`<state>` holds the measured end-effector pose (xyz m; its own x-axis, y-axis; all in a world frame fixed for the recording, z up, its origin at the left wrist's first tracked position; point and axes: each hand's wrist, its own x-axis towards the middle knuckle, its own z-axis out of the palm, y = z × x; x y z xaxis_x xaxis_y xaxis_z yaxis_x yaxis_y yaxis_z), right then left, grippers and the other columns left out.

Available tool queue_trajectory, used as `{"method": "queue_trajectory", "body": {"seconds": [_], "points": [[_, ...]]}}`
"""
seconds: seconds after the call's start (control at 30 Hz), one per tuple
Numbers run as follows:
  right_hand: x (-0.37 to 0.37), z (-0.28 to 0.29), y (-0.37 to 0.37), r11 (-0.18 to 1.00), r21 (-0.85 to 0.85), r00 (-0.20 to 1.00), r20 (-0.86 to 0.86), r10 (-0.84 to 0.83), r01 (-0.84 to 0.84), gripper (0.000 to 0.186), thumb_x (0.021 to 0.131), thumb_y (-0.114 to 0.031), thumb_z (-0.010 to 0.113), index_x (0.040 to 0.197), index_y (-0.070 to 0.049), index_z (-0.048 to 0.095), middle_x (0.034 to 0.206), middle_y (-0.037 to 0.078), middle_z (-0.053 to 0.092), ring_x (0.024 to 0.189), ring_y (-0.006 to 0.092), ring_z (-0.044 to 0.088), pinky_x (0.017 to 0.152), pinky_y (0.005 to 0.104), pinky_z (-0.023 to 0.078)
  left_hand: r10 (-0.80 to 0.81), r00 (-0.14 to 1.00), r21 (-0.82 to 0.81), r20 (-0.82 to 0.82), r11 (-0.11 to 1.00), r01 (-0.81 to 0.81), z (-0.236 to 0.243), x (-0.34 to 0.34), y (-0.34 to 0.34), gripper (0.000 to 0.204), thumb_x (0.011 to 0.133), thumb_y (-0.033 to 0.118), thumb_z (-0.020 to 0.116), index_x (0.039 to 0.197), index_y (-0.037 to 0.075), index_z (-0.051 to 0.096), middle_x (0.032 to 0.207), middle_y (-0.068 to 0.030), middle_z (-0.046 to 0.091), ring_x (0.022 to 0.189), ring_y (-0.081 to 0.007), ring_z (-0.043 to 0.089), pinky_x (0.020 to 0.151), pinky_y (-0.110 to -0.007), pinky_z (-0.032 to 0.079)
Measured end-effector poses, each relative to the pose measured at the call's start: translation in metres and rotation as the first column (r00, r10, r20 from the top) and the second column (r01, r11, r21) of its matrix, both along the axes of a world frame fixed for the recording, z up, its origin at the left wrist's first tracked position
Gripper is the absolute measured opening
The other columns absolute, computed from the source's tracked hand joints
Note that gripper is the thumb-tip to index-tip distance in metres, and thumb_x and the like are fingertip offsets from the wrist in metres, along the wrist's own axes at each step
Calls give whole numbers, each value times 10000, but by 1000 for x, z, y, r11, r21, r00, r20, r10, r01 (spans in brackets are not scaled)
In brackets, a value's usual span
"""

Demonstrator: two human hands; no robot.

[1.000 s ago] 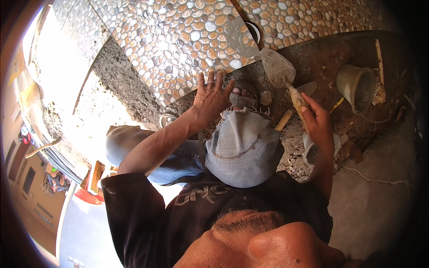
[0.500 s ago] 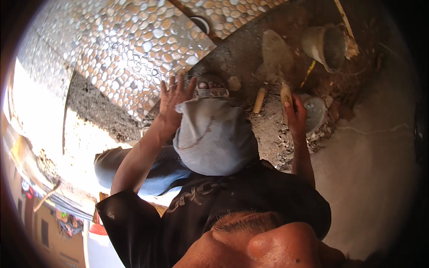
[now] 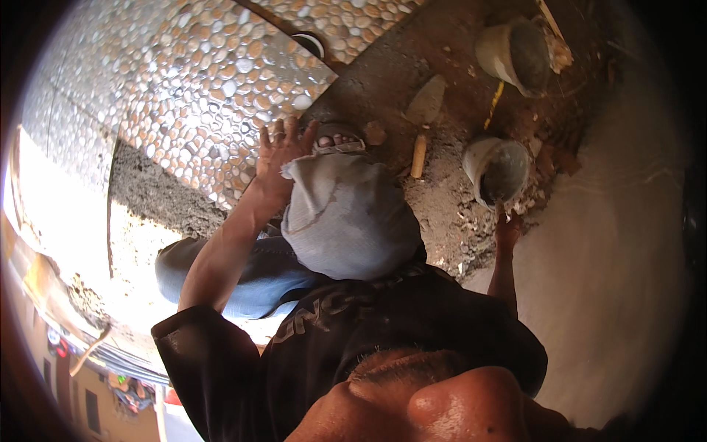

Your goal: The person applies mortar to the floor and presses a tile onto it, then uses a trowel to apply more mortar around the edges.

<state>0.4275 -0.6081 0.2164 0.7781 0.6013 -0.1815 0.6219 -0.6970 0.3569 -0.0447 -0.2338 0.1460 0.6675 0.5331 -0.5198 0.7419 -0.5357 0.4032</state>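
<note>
My left hand (image 3: pixel 281 158) has its fingers spread at the edge of the pebble-patterned tile (image 3: pixel 221 74), beside my sandalled foot (image 3: pixel 339 141) and jeans-covered knee (image 3: pixel 346 221). My right hand (image 3: pixel 508 228), low at the right, grips the trowel (image 3: pixel 499 208) by its handle; the blade is mostly hidden in the lower bucket (image 3: pixel 479 166). A second trowel blade (image 3: pixel 426 99) lies on the dirt, with a short wooden piece (image 3: pixel 419 156) below it.
Another grey bucket (image 3: pixel 493 51) lies tipped at the upper right, near a wood stick (image 3: pixel 551 22) and a yellow strip (image 3: pixel 495 102). Rough mortar (image 3: pixel 155 188) borders the tiles at left. A smooth concrete floor (image 3: pixel 589 280) extends along the right.
My right hand has carried the trowel down and back from over the dirt into the lower bucket. My left hand stays spread by my foot, and the view has shifted.
</note>
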Motion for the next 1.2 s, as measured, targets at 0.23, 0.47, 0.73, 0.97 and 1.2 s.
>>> {"method": "queue_trajectory", "body": {"seconds": [0.23,0.47,0.73,0.97,1.2], "points": [[-166,-74,253,684,450,579,-368,727,-574,493,923,-359,559,1352,-118,538,1470,232,350,1346,461,316,1082,581,285,-42,996,-59,-79,998,38,17,-12,-12,722,885,393,520,1502,110,275,1485,-294,291,1397,-458,269,1128,-610,181],[-261,-131,343,523,482,469,-239,850,-703,600,921,-472,545,1402,-122,469,1501,230,287,1357,480,286,1004,709,277,204,979,-32,-15,978,-205,98,-44,-6,861,706,88,732,1473,177,353,1469,-203,365,1375,-363,355,1146,-527,249],[-270,-138,358,574,449,539,-219,814,-685,637,914,-530,534,1400,-124,469,1508,234,259,1361,487,270,983,734,279,191,980,-121,53,976,-183,95,-74,-37,745,796,265,738,1446,168,387,1408,-210,426,1322,-369,411,1101,-536,313],[-269,-138,368,563,401,539,-184,822,-722,619,925,-558,494,1401,-163,475,1510,211,267,1373,476,252,998,742,247,194,976,-75,103,979,-187,95,-76,-28,725,830,358,691,1457,171,377,1411,-220,421,1319,-371,416,1113,-523,302],[-267,-144,369,544,364,523,-164,836,-756,593,930,-555,485,1398,-190,480,1521,179,278,1380,470,247,1001,748,239,206,974,-51,97,978,-201,102,-83,-31,730,835,371,677,1467,180,364,1424,-210,411,1325,-369,408,1125,-519,291]]}}
